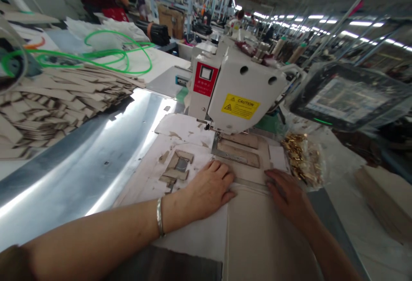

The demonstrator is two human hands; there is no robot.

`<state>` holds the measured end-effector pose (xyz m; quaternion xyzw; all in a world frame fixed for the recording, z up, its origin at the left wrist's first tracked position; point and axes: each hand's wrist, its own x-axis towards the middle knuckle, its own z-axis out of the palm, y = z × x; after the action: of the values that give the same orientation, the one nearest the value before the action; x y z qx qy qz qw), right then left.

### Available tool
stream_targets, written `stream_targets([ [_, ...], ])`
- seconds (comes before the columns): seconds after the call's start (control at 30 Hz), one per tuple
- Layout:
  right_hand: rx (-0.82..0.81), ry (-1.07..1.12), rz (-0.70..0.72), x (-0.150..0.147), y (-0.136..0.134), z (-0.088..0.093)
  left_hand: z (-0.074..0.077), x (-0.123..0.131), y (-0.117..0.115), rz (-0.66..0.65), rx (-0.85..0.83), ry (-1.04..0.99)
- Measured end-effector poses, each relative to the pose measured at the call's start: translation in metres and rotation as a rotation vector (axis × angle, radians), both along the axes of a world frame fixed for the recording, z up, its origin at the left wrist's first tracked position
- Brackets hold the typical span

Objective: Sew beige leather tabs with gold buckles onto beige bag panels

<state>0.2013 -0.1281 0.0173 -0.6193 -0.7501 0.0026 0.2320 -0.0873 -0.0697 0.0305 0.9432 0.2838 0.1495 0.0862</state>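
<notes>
A white sewing machine [238, 88] with a yellow caution label stands in front of me. Below its head a metal clamp frame [225, 154] lies on beige fabric pieces [240, 154]. My left hand [209, 188], a silver bangle on its wrist, lies flat with fingers together on a large beige panel [257, 229], just before the clamp. My right hand [288, 195] rests flat on the same panel to the right, fingers stretched toward the clamp's edge. Neither hand grips anything.
A stack of beige cut pieces [54, 101] sits at the left beside a shiny metal table surface [96, 161]. Green tubing [106, 53] coils behind it. A bag of gold metal parts [301, 158] lies right of the machine, a wrapped screen [347, 98] above. A person stands far back left.
</notes>
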Motion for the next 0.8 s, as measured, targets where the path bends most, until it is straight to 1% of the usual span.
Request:
stream_targets([
  [0.1, -0.022, -0.040, 0.031, -0.009, -0.022, -0.002, 0.000, 0.001, -0.003, 0.015, 0.016, 0.011],
  [0.2, -0.046, -0.087, 0.032, -0.015, -0.032, -0.005, 0.002, 0.002, -0.006, 0.024, 0.021, 0.022],
  [0.33, -0.026, -0.110, 0.011, -0.017, -0.035, -0.009, 0.004, 0.004, -0.007, 0.030, 0.033, 0.039],
  [0.47, -0.001, -0.117, -0.007, -0.016, -0.035, -0.011, 0.001, 0.006, -0.007, 0.050, 0.051, 0.036],
  [0.6, -0.027, -0.131, 0.014, -0.013, -0.032, -0.006, -0.003, 0.009, -0.006, 0.061, 0.058, 0.033],
  [0.7, -0.049, -0.152, 0.048, -0.009, -0.031, -0.001, -0.002, 0.009, -0.006, 0.059, 0.040, 0.039],
  [0.8, -0.054, -0.155, 0.066, -0.007, -0.032, 0.000, 0.001, 0.009, -0.006, 0.063, 0.020, 0.066],
])
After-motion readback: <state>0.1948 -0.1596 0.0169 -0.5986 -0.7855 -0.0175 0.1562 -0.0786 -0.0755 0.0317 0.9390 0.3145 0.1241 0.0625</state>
